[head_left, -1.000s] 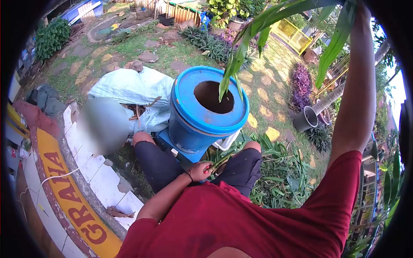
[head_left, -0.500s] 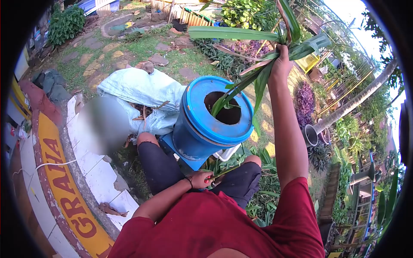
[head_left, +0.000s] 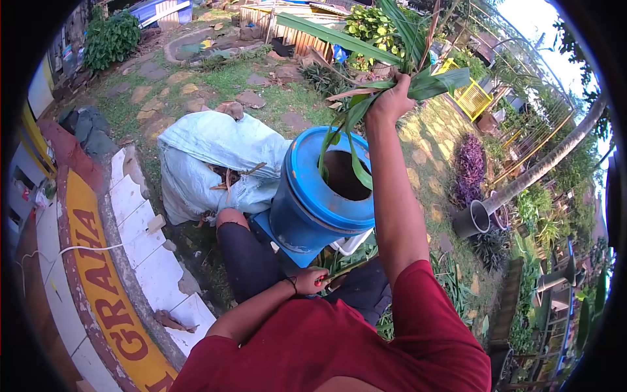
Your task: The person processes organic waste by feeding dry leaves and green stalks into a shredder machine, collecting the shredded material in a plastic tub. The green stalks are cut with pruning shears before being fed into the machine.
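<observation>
A bunch of long green leaves (head_left: 418,81), some of them dry and brown, is gripped in my raised right hand (head_left: 392,101). Its lower leaves hang over the round opening in the lid of a blue barrel (head_left: 300,209). Down by my lap, my left hand (head_left: 310,281) is closed round something with a red part, perhaps a tool handle; a thin green stalk (head_left: 346,269) extends from that hand to the right. The barrel stands between my knees.
A pale woven sack (head_left: 215,144) with dry leaves lies left of the barrel. Further left is a white-tiled ledge (head_left: 153,251) with a cable across it. A grey pot (head_left: 471,219) and a yellow crate (head_left: 473,100) are on the right.
My right hand has moved left and slightly down with the leaves, whose lower ends now hang more to both sides of the barrel's opening. The camera view has shifted a little.
</observation>
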Tool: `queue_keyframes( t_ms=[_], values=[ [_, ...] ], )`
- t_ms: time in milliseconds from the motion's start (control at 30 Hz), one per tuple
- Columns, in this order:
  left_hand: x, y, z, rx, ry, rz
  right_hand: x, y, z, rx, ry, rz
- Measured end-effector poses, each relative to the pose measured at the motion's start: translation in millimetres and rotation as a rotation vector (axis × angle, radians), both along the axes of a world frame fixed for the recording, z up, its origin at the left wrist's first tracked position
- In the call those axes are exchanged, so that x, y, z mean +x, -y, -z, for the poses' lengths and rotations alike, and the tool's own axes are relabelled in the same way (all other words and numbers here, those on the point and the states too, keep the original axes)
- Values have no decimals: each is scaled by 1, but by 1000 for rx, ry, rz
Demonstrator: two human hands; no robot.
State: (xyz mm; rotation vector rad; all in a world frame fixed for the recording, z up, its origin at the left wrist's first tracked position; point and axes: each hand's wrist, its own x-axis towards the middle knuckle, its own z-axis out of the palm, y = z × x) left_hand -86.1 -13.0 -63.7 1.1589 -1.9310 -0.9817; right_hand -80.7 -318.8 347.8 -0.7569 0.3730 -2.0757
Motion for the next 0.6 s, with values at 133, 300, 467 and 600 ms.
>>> queue_keyframes(
  t_ms=[133,300,467,600],
  values=[
    [-2,4,11,-62,-17,-27,-28,-10,50,-3,-156,-6],
    [3,2,-2,29,24,9,-75,-48,119,177,-572,10],
    [1,2,1,109,93,79,-105,-79,147,82,-1312,-169],
    [-2,3,4,110,89,70,-116,-74,147,23,-1513,-197]
  ],
)
